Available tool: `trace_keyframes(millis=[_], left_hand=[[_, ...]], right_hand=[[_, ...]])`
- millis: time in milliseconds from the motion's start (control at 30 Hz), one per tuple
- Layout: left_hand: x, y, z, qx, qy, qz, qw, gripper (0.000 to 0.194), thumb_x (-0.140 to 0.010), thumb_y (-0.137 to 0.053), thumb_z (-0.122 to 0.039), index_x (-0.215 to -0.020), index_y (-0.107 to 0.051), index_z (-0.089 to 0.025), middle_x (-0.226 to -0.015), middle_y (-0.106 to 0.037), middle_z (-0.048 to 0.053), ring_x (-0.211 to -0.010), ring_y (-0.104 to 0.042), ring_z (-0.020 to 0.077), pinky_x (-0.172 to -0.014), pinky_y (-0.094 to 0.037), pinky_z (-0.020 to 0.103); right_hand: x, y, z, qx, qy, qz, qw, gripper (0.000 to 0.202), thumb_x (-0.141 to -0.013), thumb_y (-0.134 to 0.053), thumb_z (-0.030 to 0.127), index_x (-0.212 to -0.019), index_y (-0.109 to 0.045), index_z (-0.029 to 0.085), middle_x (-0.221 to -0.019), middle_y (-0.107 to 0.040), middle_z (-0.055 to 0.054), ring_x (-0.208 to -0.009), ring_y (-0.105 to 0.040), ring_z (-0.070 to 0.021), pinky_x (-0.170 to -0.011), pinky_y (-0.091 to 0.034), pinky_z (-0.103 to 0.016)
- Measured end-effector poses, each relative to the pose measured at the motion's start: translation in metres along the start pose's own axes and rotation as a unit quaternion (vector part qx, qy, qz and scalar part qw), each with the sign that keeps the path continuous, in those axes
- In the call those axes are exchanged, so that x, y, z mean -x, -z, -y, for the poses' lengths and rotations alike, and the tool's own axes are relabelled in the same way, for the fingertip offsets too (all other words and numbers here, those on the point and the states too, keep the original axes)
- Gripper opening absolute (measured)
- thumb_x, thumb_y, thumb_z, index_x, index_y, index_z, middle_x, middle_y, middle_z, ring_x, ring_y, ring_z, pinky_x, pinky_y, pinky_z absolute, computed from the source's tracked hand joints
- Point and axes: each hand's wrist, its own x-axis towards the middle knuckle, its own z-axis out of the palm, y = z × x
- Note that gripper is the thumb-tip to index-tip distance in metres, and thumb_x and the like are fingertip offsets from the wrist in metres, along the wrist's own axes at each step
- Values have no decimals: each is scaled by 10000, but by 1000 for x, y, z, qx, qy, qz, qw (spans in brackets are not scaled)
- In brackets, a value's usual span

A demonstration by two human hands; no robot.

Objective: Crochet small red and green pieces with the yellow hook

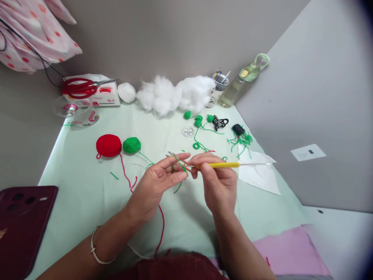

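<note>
My right hand grips a crochet hook by its yellow handle, with the thin metal tip pointing left toward my other hand. My left hand is closed on green yarn, which loops over the fingers and hangs down in a short tail. The hook's tip meets this yarn. A ball of green yarn sits beyond my left hand, and its strand runs toward the fingers. Just behind the hands, small scissors are partly hidden. A red yarn ball rests left of the green one.
White stuffing and a white yarn ball lie along the wall. Red scissors rest on a box. Small green crocheted balls, a black hair claw and a bottle are right. A phone is at lower left.
</note>
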Motion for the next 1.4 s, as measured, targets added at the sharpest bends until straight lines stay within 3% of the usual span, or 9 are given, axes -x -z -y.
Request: trace_keyframes(millis=[133,267,367,433,500,700,900,1233,1400], left_hand=[[-1,1,2,-6,-13,15,1000,359,-846,-869,-260,-1201,-825,-286,-997,-801,24,-1054,-682,211,-1019,-470,349],[-1,1,1,-10,-13,-30,999,344,-836,-881,-315,-1172,-834,-256,-949,-782,17,-1066,-675,210,-1028,-457,333],[0,-3,1,11,-3,-59,998,418,-810,-898,-308,-1209,-810,-222,-883,-765,10,-1004,-690,206,-1001,-470,331],[0,-5,2,40,19,-45,998,421,-814,-892,-306,-1213,-798,-210,-895,-777,21,-989,-706,212,-992,-488,341],[-1,-5,3,73,36,-14,997,311,-848,-850,-281,-1146,-818,-196,-971,-791,43,-1000,-712,213,-1003,-502,345],[-4,4,0,124,41,4,991,251,-880,-775,-186,-1120,-843,-158,-966,-777,41,-915,-681,153,-1027,-504,313],[-4,2,2,50,3,50,998,240,-894,-810,-223,-1131,-841,-234,-1022,-790,27,-960,-688,160,-980,-514,299],[-13,18,-7,-38,9,75,996,553,-747,-928,-150,-1265,-784,-281,-985,-762,9,-857,-702,161,-836,-553,307],[-10,22,-13,-100,-26,54,993,332,-900,-818,-326,-1227,-812,-269,-1036,-800,40,-1101,-711,241,-1056,-494,375]], right_hand=[[4,-4,1,50,21,26,998,165,-1027,-646,242,-1052,-805,276,-986,-791,-35,-812,-697,-161,-707,-587,-315],[6,-6,3,119,77,28,989,196,-1038,-606,182,-1071,-779,266,-961,-787,-35,-841,-717,-175,-721,-603,-329],[10,-9,0,270,177,35,946,249,-1009,-618,103,-1124,-770,264,-1006,-785,-58,-910,-725,-192,-781,-620,-352],[13,-11,-3,371,249,38,893,299,-987,-634,72,-1149,-775,281,-1061,-780,-70,-923,-723,-196,-775,-624,-351],[14,-10,-4,403,277,40,871,327,-978,-639,65,-1156,-779,300,-1078,-779,-66,-934,-728,-198,-767,-624,-348],[3,2,-1,82,65,-27,994,187,-1030,-619,207,-1028,-796,267,-886,-758,-19,-678,-659,-143,-653,-577,-320],[4,-5,-2,32,3,17,999,145,-1001,-686,245,-1006,-827,277,-977,-795,-40,-881,-713,-183,-693,-564,-311],[-2,1,-6,-71,-94,-45,992,106,-970,-741,323,-940,-826,268,-903,-772,-10,-708,-647,-110,-672,-541,-264],[0,1,-6,-44,-75,-42,995,114,-985,-721,316,-970,-826,273,-914,-773,-10,-728,-651,-116,-686,-538,-275]])
